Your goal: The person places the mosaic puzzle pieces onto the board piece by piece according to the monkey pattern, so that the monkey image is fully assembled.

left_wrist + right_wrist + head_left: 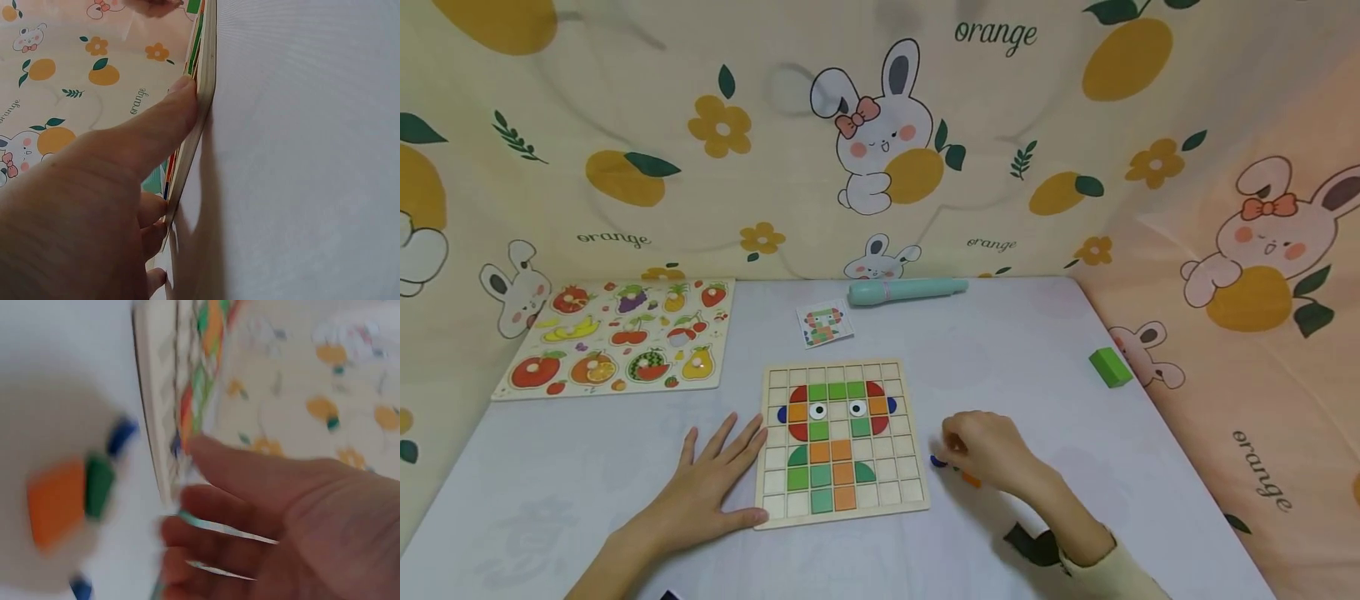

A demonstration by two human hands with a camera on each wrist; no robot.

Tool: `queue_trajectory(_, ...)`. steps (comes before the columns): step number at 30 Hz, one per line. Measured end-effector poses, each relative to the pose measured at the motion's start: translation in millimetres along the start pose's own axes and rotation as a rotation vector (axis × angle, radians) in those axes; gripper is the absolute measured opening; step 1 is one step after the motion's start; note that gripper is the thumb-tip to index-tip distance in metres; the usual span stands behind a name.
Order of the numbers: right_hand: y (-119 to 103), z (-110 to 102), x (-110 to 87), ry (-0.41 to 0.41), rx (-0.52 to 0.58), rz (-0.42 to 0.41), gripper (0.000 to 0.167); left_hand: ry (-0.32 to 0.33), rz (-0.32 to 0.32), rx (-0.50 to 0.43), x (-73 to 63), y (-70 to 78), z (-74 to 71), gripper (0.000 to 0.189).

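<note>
A wooden grid board [891, 479] lies in front of me, with coloured tiles forming a figure with two round eyes. My left hand [703, 492] is spread flat at its left side; thumb and fingertips touch the edge, as the left wrist view also shows. To the right of the board, my right hand [988, 450] hovers over a few loose pieces. In the right wrist view its fingers bend loosely, thumb apart from them, and nothing shows between them. Beside it there lie an orange square [56, 503], a green piece [99, 484] and a blue piece [122, 435], all blurred.
A small picture card [825, 323] and a mint-green pen-shaped object [906, 291] lie behind the board. The fruit puzzle board [625, 337] is at the back left. Near the right table edge sits a green block [1110, 367]. Printed cloth hangs behind and at the sides.
</note>
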State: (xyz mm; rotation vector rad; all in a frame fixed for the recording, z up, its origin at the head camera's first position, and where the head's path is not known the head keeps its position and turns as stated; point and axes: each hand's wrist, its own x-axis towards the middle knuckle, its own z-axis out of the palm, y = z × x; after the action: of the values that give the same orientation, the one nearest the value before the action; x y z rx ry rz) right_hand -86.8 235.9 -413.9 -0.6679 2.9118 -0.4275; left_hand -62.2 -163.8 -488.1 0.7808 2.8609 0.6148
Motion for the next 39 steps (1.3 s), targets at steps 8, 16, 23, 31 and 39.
queue_trajectory(8,17.0,-5.9,-24.0,-0.111,0.016,0.182,0.028,0.001,0.002,-0.009,-0.3,1.5,-1.7,0.102)
queue_trajectory(16,18.3,10.2,-25.4,-0.083,-0.021,0.159,0.033,-0.001,0.000,-0.021,-0.4,3.6,-3.0,0.102)
queue_trajectory(23,18.3,-0.1,-18.2,-0.171,0.181,-0.022,0.027,0.003,0.000,-0.011,-0.6,4.1,-3.6,0.102)
queue_trajectory(31,-40.8,5.3,24.8,-0.212,0.317,-0.276,0.016,0.004,0.006,-0.012,0.7,5.6,-4.3,0.102)
queue_trajectory(39,-97.2,38.4,60.1,-0.220,0.357,-0.361,0.013,0.011,0.019,-0.014,0.3,1.2,-0.6,0.101)
